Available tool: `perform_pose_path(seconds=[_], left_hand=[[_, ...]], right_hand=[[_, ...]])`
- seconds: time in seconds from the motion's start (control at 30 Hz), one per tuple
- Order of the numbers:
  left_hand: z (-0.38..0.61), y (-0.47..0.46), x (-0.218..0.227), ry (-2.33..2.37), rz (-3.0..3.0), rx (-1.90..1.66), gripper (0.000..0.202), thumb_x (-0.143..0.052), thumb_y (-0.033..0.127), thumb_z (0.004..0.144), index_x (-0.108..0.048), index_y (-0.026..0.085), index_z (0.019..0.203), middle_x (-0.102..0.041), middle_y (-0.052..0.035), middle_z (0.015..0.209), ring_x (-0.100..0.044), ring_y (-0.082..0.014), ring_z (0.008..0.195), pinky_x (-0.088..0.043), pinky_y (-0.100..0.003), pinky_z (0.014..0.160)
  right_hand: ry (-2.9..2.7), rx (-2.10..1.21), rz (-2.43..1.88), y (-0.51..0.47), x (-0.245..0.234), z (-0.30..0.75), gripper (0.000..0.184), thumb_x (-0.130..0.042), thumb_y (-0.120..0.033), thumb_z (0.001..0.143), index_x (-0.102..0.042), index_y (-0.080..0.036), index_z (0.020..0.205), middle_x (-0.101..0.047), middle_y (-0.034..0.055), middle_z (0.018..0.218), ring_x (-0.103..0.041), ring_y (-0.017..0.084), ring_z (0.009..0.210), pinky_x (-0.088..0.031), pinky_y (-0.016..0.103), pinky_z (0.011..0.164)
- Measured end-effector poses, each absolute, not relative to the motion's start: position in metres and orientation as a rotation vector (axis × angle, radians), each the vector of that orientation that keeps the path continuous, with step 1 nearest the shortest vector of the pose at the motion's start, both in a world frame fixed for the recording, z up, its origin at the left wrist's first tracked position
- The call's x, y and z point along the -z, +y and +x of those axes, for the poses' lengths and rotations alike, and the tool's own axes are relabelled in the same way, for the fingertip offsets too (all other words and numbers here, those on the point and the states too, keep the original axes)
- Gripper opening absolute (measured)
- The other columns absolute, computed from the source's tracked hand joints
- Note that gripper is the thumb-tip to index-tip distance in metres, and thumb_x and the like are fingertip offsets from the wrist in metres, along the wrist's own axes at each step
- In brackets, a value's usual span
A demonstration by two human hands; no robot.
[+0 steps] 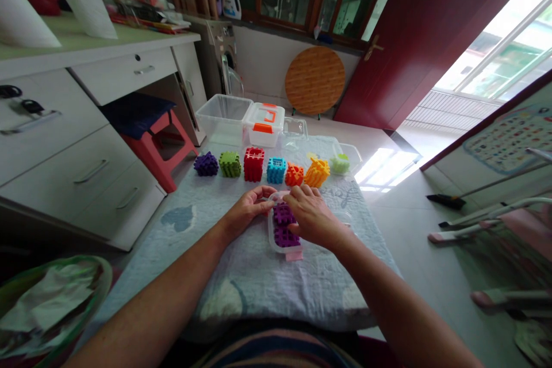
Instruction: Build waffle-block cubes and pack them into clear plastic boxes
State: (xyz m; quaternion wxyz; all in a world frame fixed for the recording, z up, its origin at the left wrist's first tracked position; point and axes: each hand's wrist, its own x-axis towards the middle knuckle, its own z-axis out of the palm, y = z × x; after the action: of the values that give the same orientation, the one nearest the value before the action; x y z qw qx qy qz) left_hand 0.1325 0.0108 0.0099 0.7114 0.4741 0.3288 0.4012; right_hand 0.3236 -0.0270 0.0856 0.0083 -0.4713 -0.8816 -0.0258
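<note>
A small clear plastic box with a pink latch stands on the cloth-covered table. Inside it lie purple interlocking blocks with notched edges. My left hand is at the box's far left corner, fingers curled against the rim. From the right, my right hand reaches over the box, its fingers bent down at the far end and its thumb on the purple blocks. The palm hides the box's right side. A bit of orange shows under my left fingers, too small to name.
Beyond the box stands a row of block cubes: dark purple, green, red, blue, orange and yellow. Behind are a large clear bin and an orange-latched box. A red stool stands left.
</note>
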Motion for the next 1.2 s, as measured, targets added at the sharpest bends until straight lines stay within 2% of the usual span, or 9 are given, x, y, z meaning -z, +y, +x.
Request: perform_pose_path(seconds=[0.13, 0.27, 0.4, 0.6, 0.7, 0.93, 1.07, 1.2], left_hand=[[0.132, 0.011, -0.007, 0.721, 1.064, -0.883, 0.037, -0.076, 0.033, 0.075, -0.063, 0.019, 0.107, -0.065, -0.0038, 0.103, -0.062, -0.015, 0.084, -0.046, -0.025, 0.074], [0.131, 0.012, -0.005, 0.718, 1.062, -0.874, 0.038, -0.075, 0.033, 0.075, -0.062, 0.019, 0.107, -0.065, -0.004, 0.102, -0.062, -0.0152, 0.082, -0.047, -0.026, 0.074], [0.131, 0.012, -0.006, 0.716, 1.052, -0.868, 0.039, -0.076, 0.033, 0.074, -0.062, 0.019, 0.107, -0.066, -0.0039, 0.101, -0.063, -0.0155, 0.082, -0.047, -0.026, 0.074], [0.131, 0.009, -0.009, 0.747, 1.047, -0.888, 0.038, -0.076, 0.035, 0.074, -0.064, 0.018, 0.105, -0.067, -0.0053, 0.103, -0.064, -0.0177, 0.084, -0.049, -0.028, 0.075], [0.13, 0.009, -0.008, 0.778, 1.077, -0.89, 0.037, -0.075, 0.036, 0.075, -0.064, 0.017, 0.105, -0.066, -0.0045, 0.095, -0.063, -0.0157, 0.077, -0.048, -0.027, 0.071], [0.128, 0.01, -0.005, 0.837, 1.098, -0.958, 0.034, -0.074, 0.033, 0.075, -0.064, 0.017, 0.103, -0.061, -0.0003, 0.083, -0.056, -0.0096, 0.063, -0.046, -0.022, 0.061], [0.128, 0.009, -0.009, 0.786, 1.009, -0.951, 0.039, -0.078, 0.03, 0.07, -0.062, 0.017, 0.103, -0.056, 0.0038, 0.07, -0.054, -0.0082, 0.058, -0.046, -0.02, 0.056], [0.128, 0.005, -0.014, 0.795, 0.887, -0.984, 0.048, -0.081, 0.025, 0.062, -0.059, 0.016, 0.104, -0.052, 0.0073, 0.066, -0.052, -0.0067, 0.053, -0.047, -0.019, 0.052]], right_hand=[[-2.784, 0.022, -1.468, -0.027, -0.082, 0.321, 0.032, -0.066, -0.028, 0.078, -0.06, -0.019, 0.109, -0.062, 0.0086, 0.102, -0.05, 0.026, 0.098, -0.036, 0.038, 0.082], [-2.79, 0.0, -1.547, -0.024, -0.077, 0.316, 0.02, -0.065, -0.029, 0.081, -0.065, -0.019, 0.098, -0.066, 0.0098, 0.099, -0.052, 0.026, 0.096, -0.036, 0.038, 0.082], [-2.749, -0.006, -1.531, -0.025, -0.077, 0.316, 0.017, -0.065, -0.03, 0.081, -0.066, -0.018, 0.092, -0.066, 0.0093, 0.093, -0.053, 0.026, 0.093, -0.037, 0.039, 0.081], [-2.244, -0.157, -1.512, -0.038, -0.089, 0.362, 0.011, -0.058, -0.031, 0.089, -0.063, -0.021, 0.091, -0.064, 0.0049, 0.094, -0.055, 0.02, 0.091, -0.039, 0.035, 0.086], [-2.056, -0.174, -1.648, -0.05, -0.086, 0.403, 0.008, -0.058, -0.026, 0.088, -0.063, -0.021, 0.092, -0.064, 0.0052, 0.09, -0.057, 0.021, 0.089, -0.042, 0.035, 0.085], [-2.12, -0.305, -1.862, -0.072, -0.052, 0.447, 0.02, -0.061, -0.023, 0.083, -0.066, -0.02, 0.102, -0.064, 0.0081, 0.1, -0.057, 0.024, 0.096, -0.043, 0.04, 0.091], [-2.09, -0.324, -1.917, -0.073, -0.038, 0.444, 0.014, -0.055, -0.02, 0.085, -0.068, -0.019, 0.091, -0.064, 0.0074, 0.093, -0.058, 0.022, 0.091, -0.044, 0.037, 0.087], [-2.019, -0.341, -1.873, -0.073, -0.038, 0.442, 0.016, -0.052, -0.022, 0.087, -0.067, -0.019, 0.082, -0.063, 0.0051, 0.083, -0.059, 0.019, 0.081, -0.045, 0.031, 0.078]])
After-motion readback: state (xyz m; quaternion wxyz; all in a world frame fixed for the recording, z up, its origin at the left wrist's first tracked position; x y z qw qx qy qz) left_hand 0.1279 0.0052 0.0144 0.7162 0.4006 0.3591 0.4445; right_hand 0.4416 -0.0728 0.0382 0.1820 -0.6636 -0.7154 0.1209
